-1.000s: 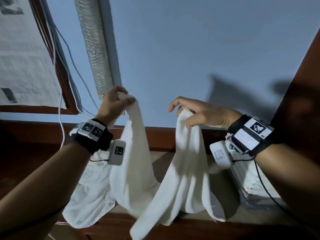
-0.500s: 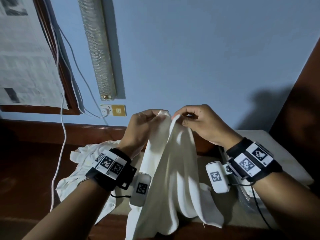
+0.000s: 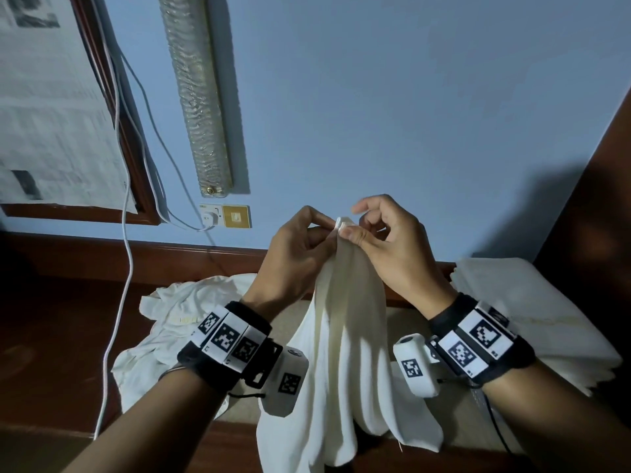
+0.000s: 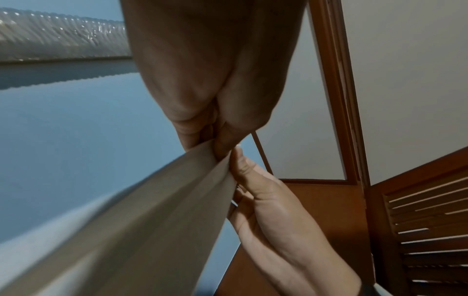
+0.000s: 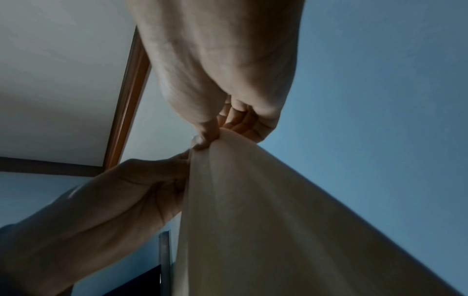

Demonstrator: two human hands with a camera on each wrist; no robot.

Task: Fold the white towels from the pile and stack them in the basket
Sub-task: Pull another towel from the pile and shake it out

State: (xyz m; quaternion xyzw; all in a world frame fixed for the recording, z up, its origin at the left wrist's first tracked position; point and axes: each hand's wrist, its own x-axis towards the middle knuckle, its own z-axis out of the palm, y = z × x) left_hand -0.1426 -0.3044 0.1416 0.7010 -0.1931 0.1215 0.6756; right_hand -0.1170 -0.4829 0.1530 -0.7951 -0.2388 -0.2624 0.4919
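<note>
Since a second ago we brought our left hand (image 3: 300,254) and right hand (image 3: 386,247) together, both pinching the towel (image 3: 345,336) corners above the crumpled pile (image 3: 177,322).

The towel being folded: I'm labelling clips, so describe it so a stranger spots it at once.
Start at the blue wall. In front of it the left hand and right hand meet, pinching the top of one white towel that hangs down in long folds. Unlike the crumpled pile and the folded stack, it is held up.
</note>
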